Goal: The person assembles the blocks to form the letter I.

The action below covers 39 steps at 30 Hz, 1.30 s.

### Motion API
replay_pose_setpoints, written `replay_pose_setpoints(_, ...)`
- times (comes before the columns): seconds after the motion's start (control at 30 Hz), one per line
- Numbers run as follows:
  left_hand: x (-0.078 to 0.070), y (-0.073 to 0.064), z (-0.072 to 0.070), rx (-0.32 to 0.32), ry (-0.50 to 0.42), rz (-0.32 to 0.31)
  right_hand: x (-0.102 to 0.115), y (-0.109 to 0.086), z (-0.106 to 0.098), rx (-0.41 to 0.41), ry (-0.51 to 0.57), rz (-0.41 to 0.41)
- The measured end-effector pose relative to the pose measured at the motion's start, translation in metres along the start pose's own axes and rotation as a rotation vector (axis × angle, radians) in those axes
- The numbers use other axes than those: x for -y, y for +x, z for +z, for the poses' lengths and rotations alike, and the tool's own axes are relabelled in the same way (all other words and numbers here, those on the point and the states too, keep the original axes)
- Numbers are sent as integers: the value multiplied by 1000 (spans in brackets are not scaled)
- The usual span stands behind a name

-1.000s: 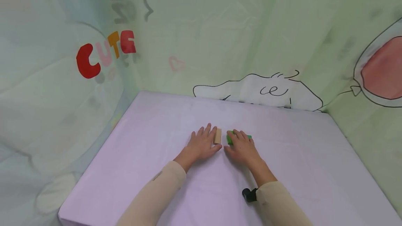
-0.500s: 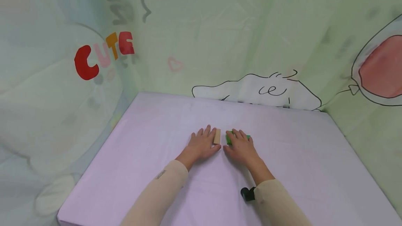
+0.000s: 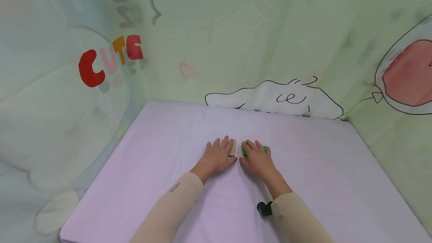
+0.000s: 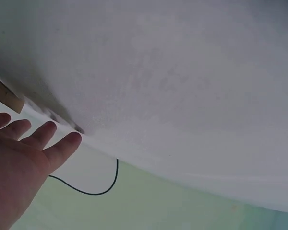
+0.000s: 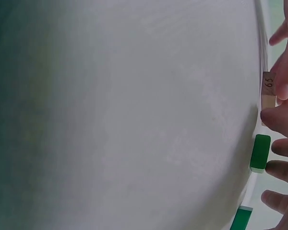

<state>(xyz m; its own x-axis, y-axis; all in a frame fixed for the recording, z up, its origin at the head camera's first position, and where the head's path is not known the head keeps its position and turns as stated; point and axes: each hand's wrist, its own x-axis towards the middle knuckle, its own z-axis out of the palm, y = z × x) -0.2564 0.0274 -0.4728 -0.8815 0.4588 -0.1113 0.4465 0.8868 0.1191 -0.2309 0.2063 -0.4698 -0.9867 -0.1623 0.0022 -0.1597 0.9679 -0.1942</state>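
Note:
A light wooden block (image 3: 233,148) lies on the table, partly covered by the fingers of the left hand (image 3: 216,156). In the right wrist view the wooden block (image 5: 269,84) shows a printed number on its end. The left hand's fingers are spread, with the thumb near the block's close end. Just to the right, the right hand (image 3: 258,161) lies palm down over green blocks, fingers extended and slightly bent. One green block (image 5: 260,152) is beside its fingertips, and another green block (image 5: 241,218) sits farther along. The right hand partly hides both green blocks in the head view.
A pale lilac cloth covers the table (image 3: 162,134). Printed curtains (image 3: 209,40) stand along its back and sides. A black device (image 3: 264,209) sits at the right wrist, by the sleeve cuff.
The left hand has slid slightly right, covering more of the wooden block. The right hand's fingers have shifted a little over the green blocks. The head view has drifted slightly.

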Motion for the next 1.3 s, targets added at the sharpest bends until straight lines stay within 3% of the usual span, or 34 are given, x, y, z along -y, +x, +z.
replay_pose_setpoints(0.23, -2, 1, 3, 8, 77, 14, -1, -1, 1, 5, -32, 9)
replay_pose_setpoints(0.73, 0, 12, 9, -59, 204, 72, -1, -2, 1, -13, -60, -8)
replay_pose_setpoints(1.3, 1, 12, 1, -28, 170, 109, 1, -2, 0, -15, -40, 27)
